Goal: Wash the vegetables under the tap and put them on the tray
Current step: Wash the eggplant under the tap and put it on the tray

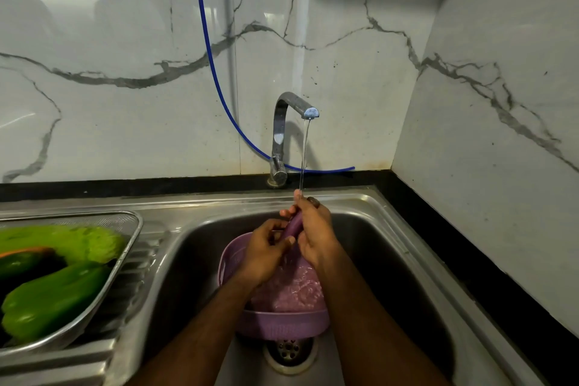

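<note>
Both your left hand [266, 249] and right hand [313, 229] grip a slim purple eggplant [294, 224] under the tap [289, 122] stream, above the purple colander [282, 320]. You're mid-wash; next, carry it left to the steel tray [125, 247].

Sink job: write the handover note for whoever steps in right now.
Left hand: grips the lower end of a purple eggplant.
Right hand: wrapped round its upper part, under the running tap.
Both hold it over the purple colander, which sits in the sink with water in it.
Done: green vegetables already lie in the metal tray on the drainboard to the left.
Left: finish rinsing the eggplant and put it on the tray. Whether more vegetables wait in the colander cannot be seen.
</note>
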Demonstrator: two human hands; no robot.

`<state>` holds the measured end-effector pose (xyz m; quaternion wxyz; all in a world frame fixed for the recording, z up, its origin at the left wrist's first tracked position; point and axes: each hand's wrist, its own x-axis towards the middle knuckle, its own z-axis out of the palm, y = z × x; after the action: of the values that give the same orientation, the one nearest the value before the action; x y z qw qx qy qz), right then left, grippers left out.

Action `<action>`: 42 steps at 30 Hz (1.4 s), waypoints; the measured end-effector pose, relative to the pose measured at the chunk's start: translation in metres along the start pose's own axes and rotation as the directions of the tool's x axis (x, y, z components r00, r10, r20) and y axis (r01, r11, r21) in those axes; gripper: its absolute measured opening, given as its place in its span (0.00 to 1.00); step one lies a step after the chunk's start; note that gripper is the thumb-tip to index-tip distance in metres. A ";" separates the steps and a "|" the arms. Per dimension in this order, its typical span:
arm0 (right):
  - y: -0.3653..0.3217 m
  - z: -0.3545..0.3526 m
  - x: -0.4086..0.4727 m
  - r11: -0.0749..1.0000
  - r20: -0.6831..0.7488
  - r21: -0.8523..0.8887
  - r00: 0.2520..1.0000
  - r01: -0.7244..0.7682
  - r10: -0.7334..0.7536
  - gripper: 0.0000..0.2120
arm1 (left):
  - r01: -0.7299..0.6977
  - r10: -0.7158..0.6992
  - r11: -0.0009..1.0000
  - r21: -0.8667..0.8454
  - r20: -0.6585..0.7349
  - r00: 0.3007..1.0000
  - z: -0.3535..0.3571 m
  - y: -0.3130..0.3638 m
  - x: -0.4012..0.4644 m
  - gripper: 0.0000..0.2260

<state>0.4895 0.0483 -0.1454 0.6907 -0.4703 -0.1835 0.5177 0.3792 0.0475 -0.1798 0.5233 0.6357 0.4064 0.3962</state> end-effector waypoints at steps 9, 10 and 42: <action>-0.013 -0.012 0.001 0.884 0.021 0.457 0.994 -0.102 0.104 0.07 | 0.107 -0.161 0.803 -0.586 -0.042 0.986 0.010 0.012 0.006 0.11; -0.014 -0.014 -0.001 0.897 0.039 0.429 0.994 -0.105 0.098 0.05 | 0.113 -0.168 0.807 -0.580 -0.042 0.985 0.011 0.013 0.007 0.10; -0.004 -0.020 0.003 0.983 0.045 0.070 0.985 -0.168 0.165 0.16 | -0.056 0.017 0.936 -0.347 -0.114 0.993 0.016 0.021 0.011 0.09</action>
<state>0.5076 0.0418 -0.1530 0.6582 -0.4483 -0.1378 0.5890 0.4000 0.0497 -0.1601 0.5973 0.5175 0.3459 0.5057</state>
